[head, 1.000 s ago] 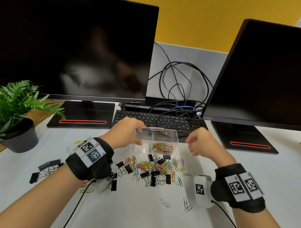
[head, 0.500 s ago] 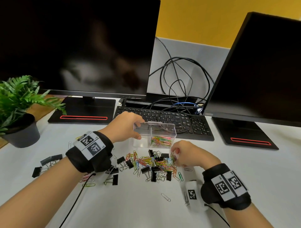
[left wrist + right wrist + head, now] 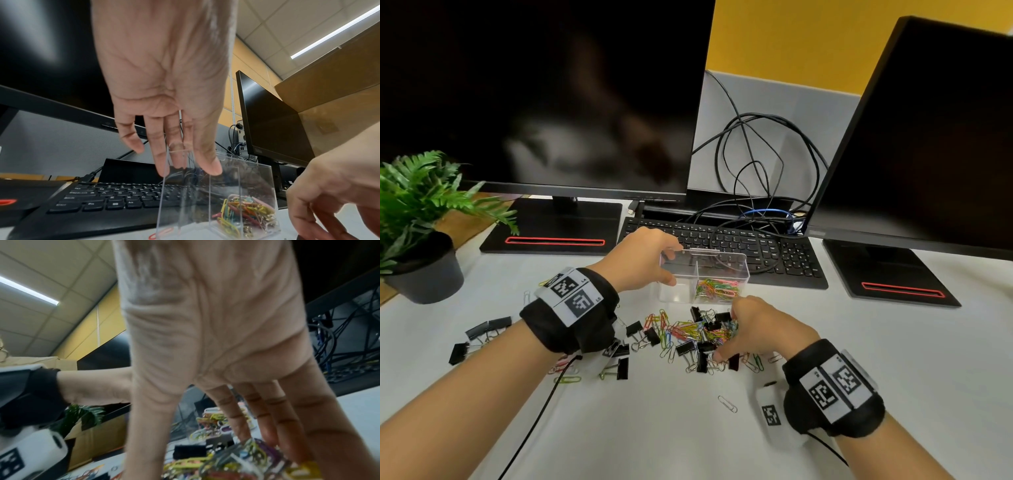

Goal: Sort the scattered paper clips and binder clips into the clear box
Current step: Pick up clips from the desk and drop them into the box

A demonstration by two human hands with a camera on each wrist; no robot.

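Note:
The clear box (image 3: 677,292) stands on the white desk in front of the keyboard. Its right compartment holds coloured paper clips (image 3: 717,289); its left one looks bare. My left hand (image 3: 671,263) pinches the box's left end, thumb on the near wall and fingers over the far rim; the left wrist view shows the same grip of my left hand (image 3: 185,168) on the box (image 3: 185,203). Just in front of the box lies a pile of coloured paper clips (image 3: 688,330) and black binder clips (image 3: 685,347). My right hand (image 3: 729,335) reaches down onto its right side, fingers and thumb spread over the clips (image 3: 236,464).
More binder clips (image 3: 482,330) lie at the left, and a single silver paper clip (image 3: 727,404) lies nearer me. The keyboard (image 3: 774,253), tangled cables and two monitor bases (image 3: 554,226) (image 3: 887,274) stand behind the box. A potted plant (image 3: 421,240) sits far left.
My right hand came down from beside the box onto the pile of clips. My left hand has stayed on the box's left end.

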